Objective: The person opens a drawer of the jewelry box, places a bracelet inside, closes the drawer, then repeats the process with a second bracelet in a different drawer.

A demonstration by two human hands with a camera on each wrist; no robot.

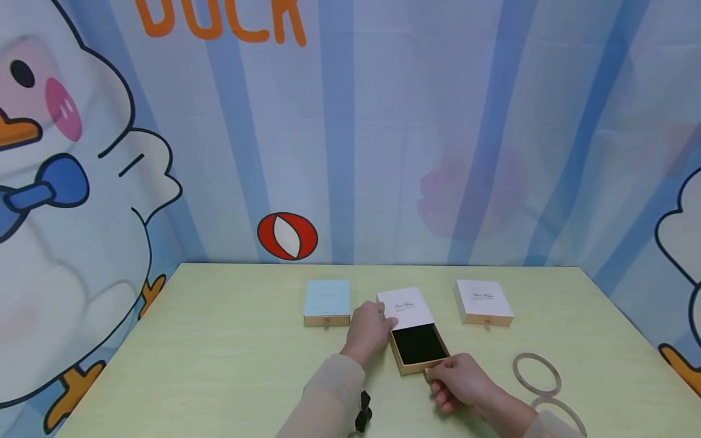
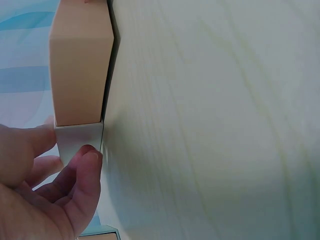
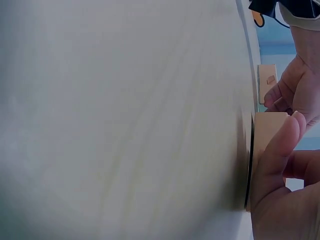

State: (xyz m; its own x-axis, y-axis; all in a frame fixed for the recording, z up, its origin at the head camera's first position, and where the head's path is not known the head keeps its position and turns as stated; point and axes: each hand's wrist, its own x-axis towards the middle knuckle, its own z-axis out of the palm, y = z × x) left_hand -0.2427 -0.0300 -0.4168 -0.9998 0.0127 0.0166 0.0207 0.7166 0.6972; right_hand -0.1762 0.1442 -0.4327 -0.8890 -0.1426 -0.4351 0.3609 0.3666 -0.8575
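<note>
A white drawer-style gift box (image 1: 406, 308) lies at a slant on the table, its drawer (image 1: 418, 367) pulled well out toward me. Black lining covers the drawer's inside, and no item shows on it. My left hand (image 1: 368, 330) grips the white sleeve from its left side; in the left wrist view thumb and fingers hold the sleeve (image 2: 77, 136) just behind the tan drawer wall (image 2: 80, 77). At the drawer's front edge my right hand (image 1: 462, 383) pinches the near right part. In the right wrist view its thumb (image 3: 280, 145) lies against the tan front.
A light blue box (image 1: 327, 298) stands left of the left hand, and another white box (image 1: 484, 299) is at the back right. Two pale rings, one farther (image 1: 537, 388) and one nearer (image 1: 572, 413), lie right of the right hand. A printed curtain (image 1: 383, 152) hangs behind the table.
</note>
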